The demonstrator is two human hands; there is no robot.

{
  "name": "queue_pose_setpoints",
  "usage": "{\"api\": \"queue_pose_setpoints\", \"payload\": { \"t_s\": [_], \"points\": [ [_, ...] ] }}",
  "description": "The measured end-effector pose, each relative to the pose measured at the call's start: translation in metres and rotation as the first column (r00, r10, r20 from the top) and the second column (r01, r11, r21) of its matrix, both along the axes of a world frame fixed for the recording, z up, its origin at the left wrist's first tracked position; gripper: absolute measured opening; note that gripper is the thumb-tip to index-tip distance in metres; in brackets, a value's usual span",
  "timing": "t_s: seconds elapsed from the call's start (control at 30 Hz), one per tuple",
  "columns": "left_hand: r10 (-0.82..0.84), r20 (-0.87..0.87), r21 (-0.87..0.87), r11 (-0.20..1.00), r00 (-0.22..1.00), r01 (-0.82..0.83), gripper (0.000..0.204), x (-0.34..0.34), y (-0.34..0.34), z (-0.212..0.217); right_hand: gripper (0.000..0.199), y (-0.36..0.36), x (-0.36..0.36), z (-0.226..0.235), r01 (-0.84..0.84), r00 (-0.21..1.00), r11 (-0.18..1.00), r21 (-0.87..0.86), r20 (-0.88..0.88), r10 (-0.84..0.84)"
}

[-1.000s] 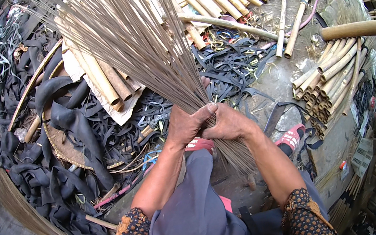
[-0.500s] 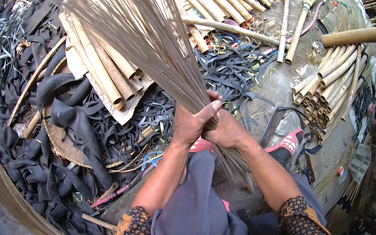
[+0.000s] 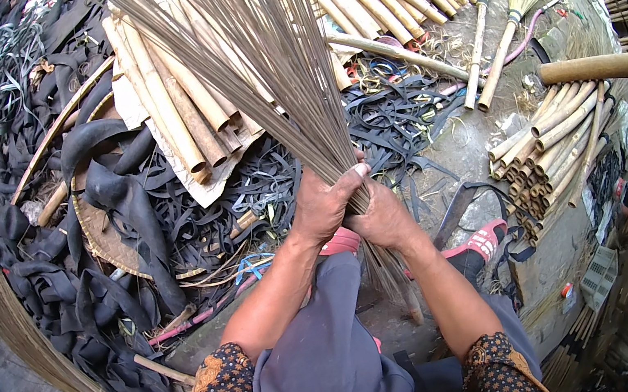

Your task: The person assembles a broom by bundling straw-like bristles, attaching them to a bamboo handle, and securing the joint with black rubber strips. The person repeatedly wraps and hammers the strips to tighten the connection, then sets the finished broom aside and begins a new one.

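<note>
A long bundle of thin brown palm-rib sticks [image 3: 286, 76] stands slanted in front of me, gathered at its lower part and fanned out at the top. Around its narrow part close both my left hand [image 3: 325, 204] and my right hand [image 3: 378, 218], side by side and touching. The left thumb lies across the front of the sticks. Below the hands the short lower ends hang between my knees. Part of each hand's fingers is hidden behind the bundle.
Black rubber strips [image 3: 119, 220] heap up at left. Bamboo poles [image 3: 175, 111] lie ahead on paper. Two finished brooms [image 3: 492, 42] rest at far right, near a stack of bamboo handles [image 3: 555, 147]. A dark blade [image 3: 457, 209] lies beside my right foot. More sticks [image 3: 41, 350] lie at left.
The bundle has shifted slightly to the right at the top and its upper sticks spread wider. Both hands stay closed on it in nearly the same place.
</note>
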State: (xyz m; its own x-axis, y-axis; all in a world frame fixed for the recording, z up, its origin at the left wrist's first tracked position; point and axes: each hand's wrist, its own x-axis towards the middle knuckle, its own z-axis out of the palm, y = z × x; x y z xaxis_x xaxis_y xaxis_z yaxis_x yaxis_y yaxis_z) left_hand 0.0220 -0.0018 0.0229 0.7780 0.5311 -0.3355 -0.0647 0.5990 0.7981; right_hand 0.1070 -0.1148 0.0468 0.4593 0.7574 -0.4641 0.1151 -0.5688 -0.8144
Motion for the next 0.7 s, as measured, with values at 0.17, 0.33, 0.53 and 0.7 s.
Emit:
{"api": "queue_pose_setpoints", "payload": {
  "t_s": [0.17,0.33,0.53,0.7],
  "points": [
    [-0.048,-0.003,-0.054,0.997,0.999,0.048,0.043,0.001,0.004,0.004,0.042,0.001,0.006,0.005,-0.065,0.990,0.998,0.017,-0.127,0.067],
    [0.001,0.026,-0.095,0.995,1.000,0.001,0.040,0.001,0.005,0.009,0.042,-0.001,0.016,0.005,-0.066,0.976,0.996,-0.066,-0.214,0.051],
    [-0.022,-0.046,0.065,0.998,0.999,0.025,0.037,0.003,0.008,0.005,0.053,0.003,0.013,0.002,-0.059,0.978,0.989,0.136,-0.191,0.085],
    [0.142,-0.101,0.084,0.987,0.985,-0.134,0.029,0.009,0.004,0.005,0.058,0.009,-0.004,0.007,0.028,0.998,0.998,-0.056,0.066,-0.024]
  ]
}}
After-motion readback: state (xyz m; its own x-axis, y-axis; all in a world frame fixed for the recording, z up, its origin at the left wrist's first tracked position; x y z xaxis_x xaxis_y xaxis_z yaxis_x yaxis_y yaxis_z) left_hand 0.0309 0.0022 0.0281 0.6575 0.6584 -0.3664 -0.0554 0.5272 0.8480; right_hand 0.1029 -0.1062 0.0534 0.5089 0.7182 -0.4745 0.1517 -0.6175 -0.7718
